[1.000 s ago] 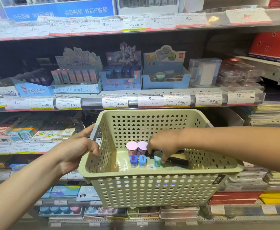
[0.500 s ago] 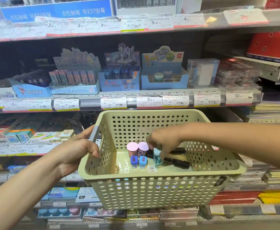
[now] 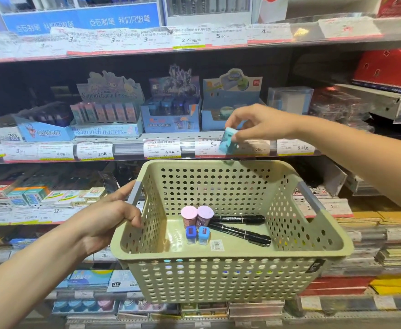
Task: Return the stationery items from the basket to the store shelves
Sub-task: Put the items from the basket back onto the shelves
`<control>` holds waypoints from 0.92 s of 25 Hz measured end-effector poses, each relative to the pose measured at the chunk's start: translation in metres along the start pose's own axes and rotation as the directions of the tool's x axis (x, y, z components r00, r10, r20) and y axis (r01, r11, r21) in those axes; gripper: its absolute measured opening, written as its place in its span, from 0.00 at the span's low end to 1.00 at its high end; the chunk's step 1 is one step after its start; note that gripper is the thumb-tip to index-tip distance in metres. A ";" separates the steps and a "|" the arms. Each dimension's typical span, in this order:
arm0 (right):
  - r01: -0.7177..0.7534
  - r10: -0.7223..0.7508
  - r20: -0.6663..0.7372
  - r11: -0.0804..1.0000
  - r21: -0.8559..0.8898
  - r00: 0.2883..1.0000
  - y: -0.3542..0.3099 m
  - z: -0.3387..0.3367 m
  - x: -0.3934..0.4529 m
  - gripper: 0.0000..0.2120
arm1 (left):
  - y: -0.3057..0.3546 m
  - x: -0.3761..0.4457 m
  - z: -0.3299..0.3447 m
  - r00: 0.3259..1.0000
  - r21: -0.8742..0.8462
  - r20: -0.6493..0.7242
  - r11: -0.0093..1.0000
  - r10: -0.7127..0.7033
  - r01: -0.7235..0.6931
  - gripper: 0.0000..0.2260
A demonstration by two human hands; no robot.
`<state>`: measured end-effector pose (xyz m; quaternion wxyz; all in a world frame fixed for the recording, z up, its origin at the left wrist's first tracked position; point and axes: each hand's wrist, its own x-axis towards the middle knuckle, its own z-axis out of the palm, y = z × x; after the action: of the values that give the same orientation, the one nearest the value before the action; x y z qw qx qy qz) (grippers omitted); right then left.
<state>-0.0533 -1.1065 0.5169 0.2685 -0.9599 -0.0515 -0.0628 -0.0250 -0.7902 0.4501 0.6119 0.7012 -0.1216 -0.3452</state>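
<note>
Holding 2 markers (image 3: pixel 238 226), 4 sharpeners (image 3: pixel 197 225).

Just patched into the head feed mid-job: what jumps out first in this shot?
The beige perforated basket fills the lower centre, its left handle gripped by the left hand. Above its far rim, in front of the shelf's price strip, the right hand pinches a small light-blue item. On the basket floor lie two black markers, two pink-capped tubes and two small blue pieces.
</note>
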 end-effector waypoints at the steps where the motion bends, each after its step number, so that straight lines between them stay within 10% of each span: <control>1: -0.006 0.007 -0.050 1.000 0.011 0.999 0.003 -0.006 0.003 0.09 | 0.000 0.000 0.000 1.000 -0.004 -0.003 1.000 0.001 -0.001 0.33; 11: -0.206 0.149 -0.464 0.976 -0.075 0.873 0.041 -0.026 0.045 0.17 | 0.002 0.002 -0.002 1.000 -0.035 0.009 0.999 0.002 -0.002 0.34; 23: -0.326 0.241 -0.226 0.789 -0.521 0.944 0.040 -0.024 0.064 0.19 | 0.003 -0.003 0.002 0.999 -0.035 0.041 0.999 0.020 -0.019 0.32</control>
<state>0.0126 -1.1489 0.5262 -0.0104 -0.9854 0.1337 -0.1046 -0.0277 -0.7911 0.4542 0.6246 0.6819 -0.1351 -0.3558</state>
